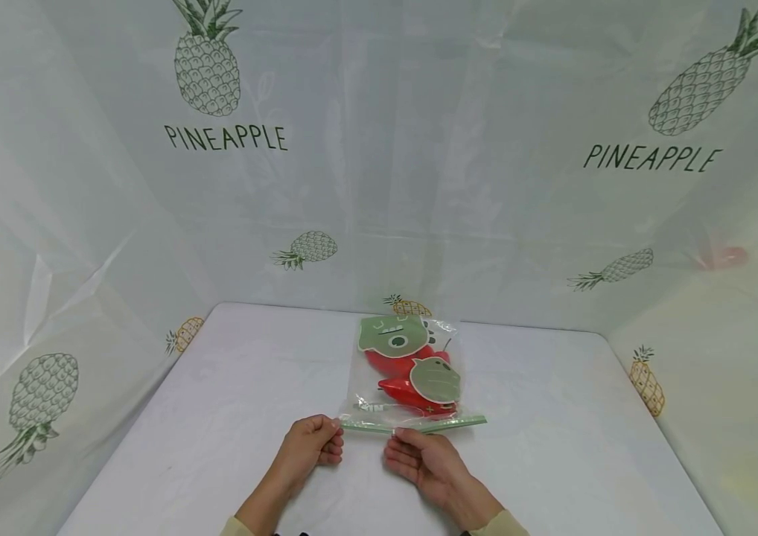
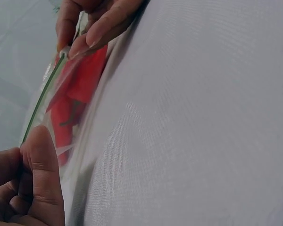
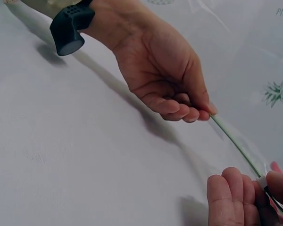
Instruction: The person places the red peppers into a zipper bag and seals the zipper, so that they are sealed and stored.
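A clear zip bag [image 1: 367, 398] with green printed shapes lies near the middle of the table, its green-edged mouth toward me. Inside are red peppers [image 1: 412, 391]; a green stem shows on one in the left wrist view. My left hand [image 1: 312, 441] pinches the left end of the green zip strip [image 1: 365, 427] between thumb and forefinger. At about the middle of the strip, my right hand [image 1: 434, 463] pinches the small white slider [image 3: 262, 181] with thumb and forefinger, its other fingers loosely bent. The strip bows apart to the right of the slider.
A white table [image 1: 231, 372] lies under the bag. Pale sheeting printed with pineapples [image 1: 208, 74] hangs behind it and along both sides. Behind the sheeting at the right, a blurred red shape [image 1: 724, 257] shows through. A dark wrist camera [image 3: 70, 30] sits on my left wrist.
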Motion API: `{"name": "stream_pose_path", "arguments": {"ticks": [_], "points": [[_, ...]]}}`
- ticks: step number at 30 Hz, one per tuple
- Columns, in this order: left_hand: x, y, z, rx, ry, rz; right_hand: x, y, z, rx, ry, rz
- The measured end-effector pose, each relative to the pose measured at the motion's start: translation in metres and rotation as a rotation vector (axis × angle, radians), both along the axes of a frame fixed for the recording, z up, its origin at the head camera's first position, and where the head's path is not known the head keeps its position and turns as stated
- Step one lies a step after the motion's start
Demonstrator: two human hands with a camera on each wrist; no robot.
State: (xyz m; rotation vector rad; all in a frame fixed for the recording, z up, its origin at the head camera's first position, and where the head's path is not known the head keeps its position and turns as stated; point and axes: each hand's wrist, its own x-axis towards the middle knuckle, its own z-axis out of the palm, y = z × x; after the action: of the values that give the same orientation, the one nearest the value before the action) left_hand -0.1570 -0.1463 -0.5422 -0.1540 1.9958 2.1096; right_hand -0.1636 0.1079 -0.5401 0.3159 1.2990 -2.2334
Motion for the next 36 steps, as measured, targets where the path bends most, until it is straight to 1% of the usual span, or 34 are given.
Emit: {"name": "stream_pose_path", "arguments": {"ticks": [7, 15, 24, 29, 36], "points": [[-0.002, -0.001, -0.001, -0.004, 0.002, 0.008, 0.0, 0.006, 0.0, -0.004, 0.009, -0.007], [-0.003, -0.001, -0.002, -0.012, 0.01, 0.017, -0.001, 0.013, -0.001, 0.013, 0.008, -0.019], [-0.004, -0.004, -0.006, -0.01, 0.002, 0.027, -0.001, 0.022, -0.002, 0.034, 0.023, -0.027], [-0.005, -0.005, -0.008, -0.008, -0.002, 0.025, -0.001, 0.027, -0.003, 0.046, 0.019, -0.026], [-0.004, -0.005, -0.008, -0.002, -0.002, 0.021, -0.001, 0.031, -0.002, 0.044, 0.011, -0.023]]}}
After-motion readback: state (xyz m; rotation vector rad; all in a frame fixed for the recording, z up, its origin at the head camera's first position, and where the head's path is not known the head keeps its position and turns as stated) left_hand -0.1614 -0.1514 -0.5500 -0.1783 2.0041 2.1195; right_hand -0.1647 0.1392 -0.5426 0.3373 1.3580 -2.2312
